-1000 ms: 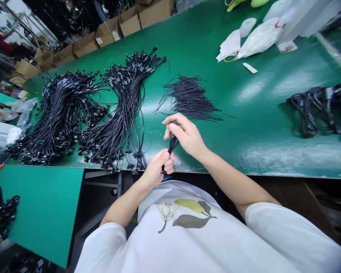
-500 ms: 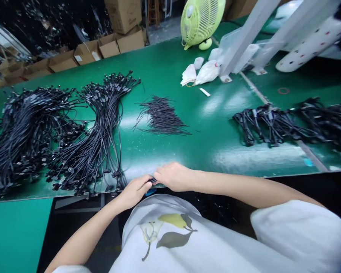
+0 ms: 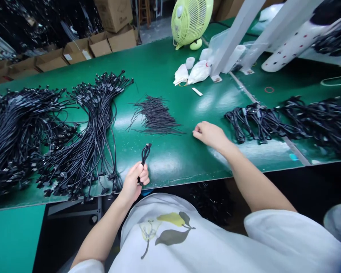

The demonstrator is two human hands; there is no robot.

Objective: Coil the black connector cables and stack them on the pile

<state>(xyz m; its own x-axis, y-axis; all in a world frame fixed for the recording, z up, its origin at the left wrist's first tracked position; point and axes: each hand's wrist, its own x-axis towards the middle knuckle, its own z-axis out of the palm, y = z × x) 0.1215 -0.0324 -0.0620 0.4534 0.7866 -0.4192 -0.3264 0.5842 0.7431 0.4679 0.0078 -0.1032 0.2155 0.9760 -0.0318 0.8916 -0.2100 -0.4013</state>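
My left hand (image 3: 136, 177) is wrapped round a folded black cable (image 3: 146, 152), whose looped upper end stands up out of the fist near the table's front edge. Over the table to the right, my right hand (image 3: 211, 135) has its fingers curled together; whatever they pinch, if anything, is hidden. Just left of that hand lies a loose pile of thin black ties (image 3: 159, 116). Long black cables with small plugs lie in a fanned bunch (image 3: 98, 121) left of my left hand.
Another heap of cables (image 3: 19, 129) covers the far left. Folded cable bundles (image 3: 261, 119) lie on the right. Behind stand a green fan (image 3: 191, 22), white rolls and bags (image 3: 199, 72), a grey post (image 3: 230, 38) and cardboard boxes (image 3: 76, 51) along the back edge.
My hands were together at the table's front edge. The left has risen slightly with the folded cable upright; the right has moved away, forward and right, beyond the tie pile. The view has shifted slightly.
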